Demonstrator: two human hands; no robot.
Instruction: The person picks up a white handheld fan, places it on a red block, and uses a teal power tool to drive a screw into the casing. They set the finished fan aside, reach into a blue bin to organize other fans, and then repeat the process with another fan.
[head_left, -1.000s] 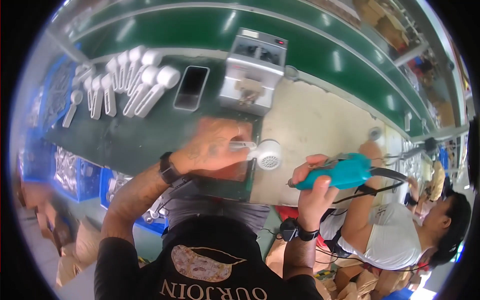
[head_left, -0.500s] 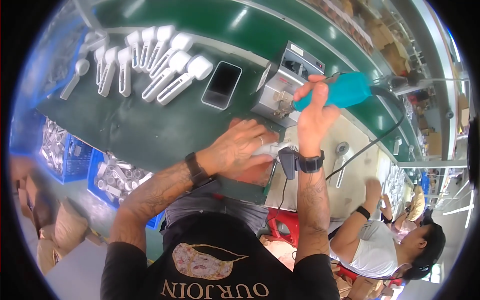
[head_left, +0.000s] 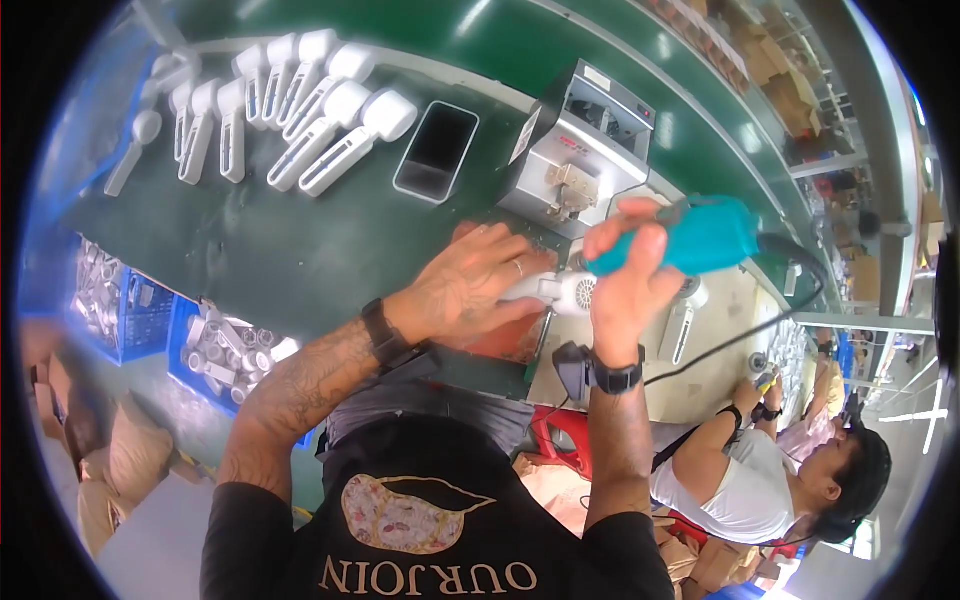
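Observation:
My left hand (head_left: 478, 282) is closed around the handle of a white handheld device, pressing it onto a reddish-brown pad (head_left: 510, 340). Its round, grilled head (head_left: 573, 293) sticks out to the right of my fingers. My right hand (head_left: 632, 270) grips a teal electric screwdriver (head_left: 708, 237) whose cord trails off to the right. The screwdriver lies nearly level, its front end close to the grilled head; my fingers hide the tip, so contact cannot be made out.
A grey screw feeder (head_left: 580, 150) stands beyond my hands, beside a phone (head_left: 437, 150). Several similar white devices (head_left: 345, 140) lie at the far left. Blue crates of parts (head_left: 155, 325) stand left below the table. Another white device (head_left: 682, 320) lies rightward; a co-worker (head_left: 740, 480) sits beyond.
My right hand has brought the screwdriver down from the screw feeder toward the device's head. The grilled head now shows more fully. My left hand keeps its hold.

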